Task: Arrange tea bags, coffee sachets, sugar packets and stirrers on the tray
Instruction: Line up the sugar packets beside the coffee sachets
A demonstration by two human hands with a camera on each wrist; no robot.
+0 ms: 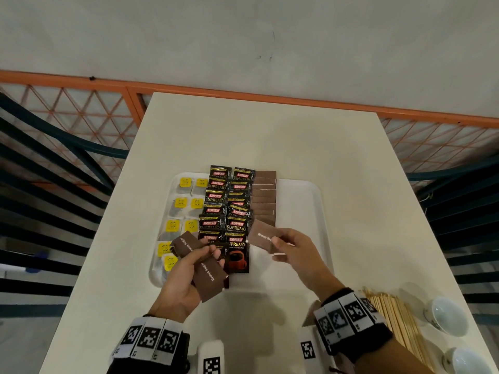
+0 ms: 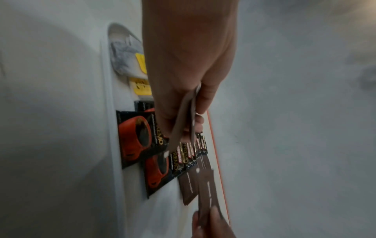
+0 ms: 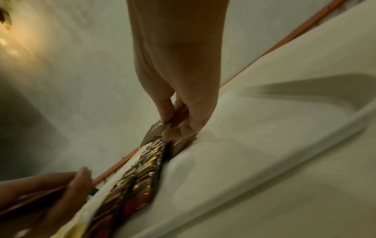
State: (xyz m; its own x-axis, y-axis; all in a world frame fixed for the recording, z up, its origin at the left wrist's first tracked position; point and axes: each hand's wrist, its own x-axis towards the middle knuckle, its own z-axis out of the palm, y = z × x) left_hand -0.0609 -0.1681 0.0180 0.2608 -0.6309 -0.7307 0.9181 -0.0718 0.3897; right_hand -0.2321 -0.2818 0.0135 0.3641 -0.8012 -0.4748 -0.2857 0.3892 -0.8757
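A white tray [image 1: 310, 201] holds yellow-tagged tea bags [image 1: 186, 203] at its left, two columns of black coffee sachets [image 1: 229, 206] in the middle, and a column of brown sugar packets [image 1: 264, 195] beside them. My left hand [image 1: 189, 268] grips a small fan of brown sugar packets [image 1: 210, 279] above the tray's near edge. My right hand [image 1: 291, 247] pinches one brown sugar packet [image 1: 263, 237] just above the near end of the sugar column. In the left wrist view the held packets [image 2: 183, 116] show edge-on between my fingers. The right wrist view shows the pinched packet [image 3: 154, 130].
A bundle of wooden stirrers [image 1: 397, 317] lies on the white table [image 1: 270, 136] at the near right. Two white cups [image 1: 442, 314] stand right of the stirrers. An orange mesh fence [image 1: 81, 109] and a grey floor lie beyond the table.
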